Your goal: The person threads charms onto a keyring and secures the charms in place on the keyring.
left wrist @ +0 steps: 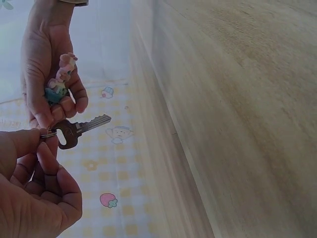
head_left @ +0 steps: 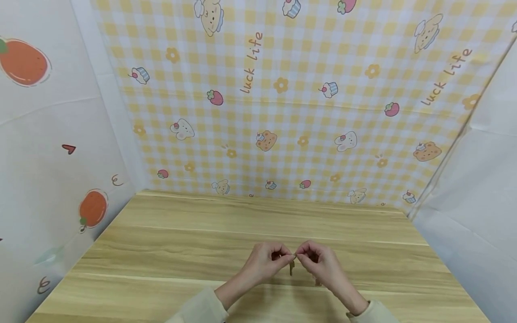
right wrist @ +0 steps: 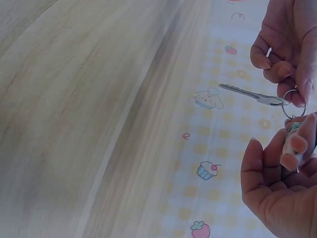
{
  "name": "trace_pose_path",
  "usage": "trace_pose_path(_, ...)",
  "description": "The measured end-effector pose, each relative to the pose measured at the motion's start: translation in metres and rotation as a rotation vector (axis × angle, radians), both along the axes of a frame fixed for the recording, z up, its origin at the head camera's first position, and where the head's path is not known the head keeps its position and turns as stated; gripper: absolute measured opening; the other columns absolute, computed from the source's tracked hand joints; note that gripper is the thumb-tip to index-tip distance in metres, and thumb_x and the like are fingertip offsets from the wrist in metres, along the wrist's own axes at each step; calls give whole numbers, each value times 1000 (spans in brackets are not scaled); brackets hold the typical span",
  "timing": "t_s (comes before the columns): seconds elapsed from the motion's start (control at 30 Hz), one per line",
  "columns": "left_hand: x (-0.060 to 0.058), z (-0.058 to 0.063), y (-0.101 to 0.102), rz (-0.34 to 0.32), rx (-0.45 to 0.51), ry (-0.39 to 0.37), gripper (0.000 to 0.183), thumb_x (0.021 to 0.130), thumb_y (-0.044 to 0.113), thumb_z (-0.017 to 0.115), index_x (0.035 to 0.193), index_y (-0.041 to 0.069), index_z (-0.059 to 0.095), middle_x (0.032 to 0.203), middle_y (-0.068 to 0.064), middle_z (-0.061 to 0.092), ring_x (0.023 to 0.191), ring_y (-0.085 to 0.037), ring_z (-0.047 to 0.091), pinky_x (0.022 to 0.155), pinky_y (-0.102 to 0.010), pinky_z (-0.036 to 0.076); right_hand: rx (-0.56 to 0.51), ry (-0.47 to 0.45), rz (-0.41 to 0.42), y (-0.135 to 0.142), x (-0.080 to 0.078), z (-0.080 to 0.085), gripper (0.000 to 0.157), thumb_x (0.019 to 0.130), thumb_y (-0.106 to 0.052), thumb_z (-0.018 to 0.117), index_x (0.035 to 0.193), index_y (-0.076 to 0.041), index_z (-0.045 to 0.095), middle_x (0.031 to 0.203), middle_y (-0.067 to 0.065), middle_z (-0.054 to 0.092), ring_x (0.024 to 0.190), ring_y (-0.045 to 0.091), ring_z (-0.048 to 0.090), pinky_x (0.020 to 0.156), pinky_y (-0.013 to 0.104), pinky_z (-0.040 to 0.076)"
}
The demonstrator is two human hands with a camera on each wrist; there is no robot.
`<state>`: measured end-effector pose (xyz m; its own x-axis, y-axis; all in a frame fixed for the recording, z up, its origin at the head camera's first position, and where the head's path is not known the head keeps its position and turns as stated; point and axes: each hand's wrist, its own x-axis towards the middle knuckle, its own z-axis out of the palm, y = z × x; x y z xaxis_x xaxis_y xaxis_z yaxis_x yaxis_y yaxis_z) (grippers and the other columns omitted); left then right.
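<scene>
A brass-coloured key (head_left: 291, 268) hangs below the fingertips, its toothed silver blade pointing away from the hands in the left wrist view. It is threaded on a thin metal key ring (right wrist: 283, 110). My left hand (head_left: 266, 260) pinches that ring between thumb and index finger. My right hand (head_left: 323, 262) meets it from the other side, thumb and index finger pinched together at the ring. A small pink, white and teal figurine charm (left wrist: 60, 83) dangles against the right hand's curled fingers. Both hands are raised over the wooden table, fingertips almost together.
The wood-grain table (head_left: 181, 242) stretches out beneath and around the hands. Behind it stands a yellow checked cloth backdrop (head_left: 303, 112) with cartoon prints. Pale cloth walls (head_left: 468, 188) close off both sides.
</scene>
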<state>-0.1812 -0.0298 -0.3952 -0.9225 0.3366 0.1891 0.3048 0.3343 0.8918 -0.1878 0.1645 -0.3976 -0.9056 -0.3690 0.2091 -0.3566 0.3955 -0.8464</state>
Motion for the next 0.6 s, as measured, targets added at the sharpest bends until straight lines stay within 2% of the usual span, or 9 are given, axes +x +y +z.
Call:
trace_pose_path(0.2, 0, 0, -1, 12, 16, 5, 16, 92, 19, 68, 85, 5, 72, 73, -6, 65, 57, 1, 41, 50, -15, 32, -4, -127, 17, 3, 0, 2, 15, 96, -11, 60, 98, 4, 63, 72, -2, 55, 53, -2, 44, 43, 15, 37)
trace_pose_path(0.33, -1, -1, -2, 27, 38, 5, 16, 93, 19, 66, 88, 4, 70, 79, -10, 67, 63, 0, 47, 55, -15, 38, -95, -314, 86, 7, -2, 5, 22, 99, -18, 56, 104, 4, 59, 74, -5, 57, 51, -1, 46, 41, 13, 35)
trace_pose_path(0.4, -2, -2, -3, 37, 59, -3, 16, 94, 19, 64, 91, 4, 69, 85, -11, 70, 70, 0, 53, 61, -15, 44, -153, -412, 138, 8, -4, 6, 23, 101, -19, 54, 105, 3, 58, 78, -6, 59, 56, 0, 50, 48, 14, 42)
trace_pose_path(0.47, -4, -3, -4, 46, 74, -7, 16, 95, 19, 63, 93, 5, 69, 91, -10, 71, 78, -2, 58, 69, -16, 48, -178, -472, 186, 10, -6, 6, 24, 100, -19, 55, 108, 3, 56, 82, -6, 60, 65, 2, 55, 57, 16, 48)
trace_pose_path(0.57, -6, -5, -5, 56, 85, -28, 17, 97, 21, 60, 95, 6, 67, 97, -9, 71, 86, -7, 61, 75, -18, 50, -156, -478, 243, 12, -8, 5, 32, 99, -16, 57, 115, 11, 52, 90, -3, 57, 77, 5, 56, 73, 23, 54)
trace_pose_path(0.6, -7, -6, -6, 58, 84, -34, 17, 98, 21, 58, 96, 6, 67, 99, -9, 72, 88, -8, 62, 77, -18, 50, -135, -467, 246, 13, -8, 4, 35, 98, -14, 58, 118, 14, 50, 92, -2, 57, 79, 6, 56, 74, 23, 55)
